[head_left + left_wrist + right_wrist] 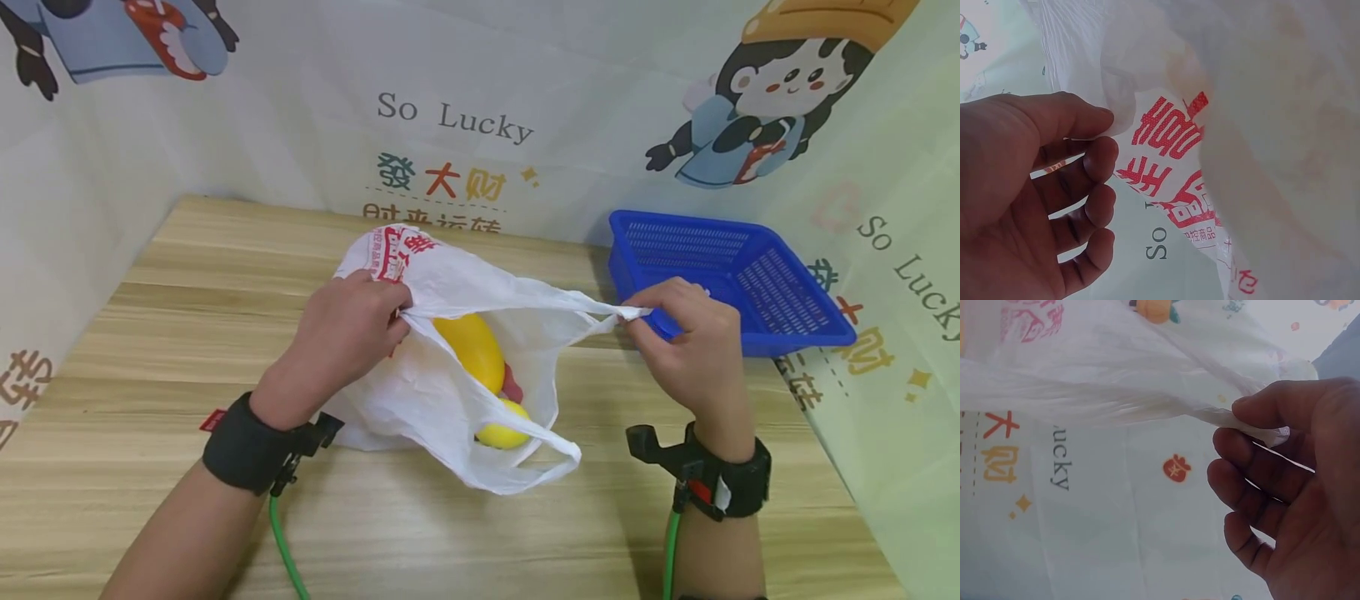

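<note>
A white plastic bag (435,383) with red printing lies over the wooden table, its mouth spread toward the right. Inside it show a large smooth yellow item (474,350), a rounder yellow item (502,427) and a bit of something reddish (512,385); the bag hides the rest. My left hand (341,333) pinches the bag's edge between thumb and forefinger, also seen close up in the left wrist view. The right hand (693,342) pinches the end of one bag handle (1235,422) and holds it stretched out to the right. The other handle (558,467) hangs loose toward the front.
A blue plastic basket (806,329) with slotted walls stands at the back right, just behind my right hand. Printed cloth (292,125) hangs along the back and sides of the wooden table (420,542). Green cables (281,533) run from the wrist straps.
</note>
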{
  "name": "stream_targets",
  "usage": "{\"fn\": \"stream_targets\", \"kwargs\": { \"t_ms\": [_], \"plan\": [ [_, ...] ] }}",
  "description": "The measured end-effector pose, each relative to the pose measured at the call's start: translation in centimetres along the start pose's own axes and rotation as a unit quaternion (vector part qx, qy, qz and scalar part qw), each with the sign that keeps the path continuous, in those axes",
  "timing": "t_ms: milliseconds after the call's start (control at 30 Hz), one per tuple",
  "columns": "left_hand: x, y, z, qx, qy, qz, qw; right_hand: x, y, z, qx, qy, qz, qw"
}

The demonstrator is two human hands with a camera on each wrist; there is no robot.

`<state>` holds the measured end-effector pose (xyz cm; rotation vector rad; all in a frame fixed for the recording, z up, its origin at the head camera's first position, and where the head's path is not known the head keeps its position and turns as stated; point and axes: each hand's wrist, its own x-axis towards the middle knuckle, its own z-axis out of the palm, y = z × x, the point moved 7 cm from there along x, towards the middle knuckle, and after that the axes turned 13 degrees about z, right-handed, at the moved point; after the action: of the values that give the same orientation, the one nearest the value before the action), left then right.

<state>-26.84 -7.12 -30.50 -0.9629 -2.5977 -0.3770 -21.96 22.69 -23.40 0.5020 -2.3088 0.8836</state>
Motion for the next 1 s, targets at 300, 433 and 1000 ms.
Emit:
{"fn": "stream_targets", "kwargs": {
  "t_ms": [300,433,1000],
  "plan": [
    [0.0,-0.3,0.2,0.010,0.007,0.001,0.9999,-0.6,-1.8,0.0,0.035,0.004,-0.033,0.999],
    [0.0,-0.5,0.4,0.013,-0.001,-0.005,0.9999,-0.9,-2.7,0.0,0.021,-0.006,-0.054,0.998],
    [-0.1,-0.3,0.2,0.004,0.002,0.004,1.0000,-1.4,-4.1,0.0,0.049,-0.019,-0.092,0.994]
  ]
}}
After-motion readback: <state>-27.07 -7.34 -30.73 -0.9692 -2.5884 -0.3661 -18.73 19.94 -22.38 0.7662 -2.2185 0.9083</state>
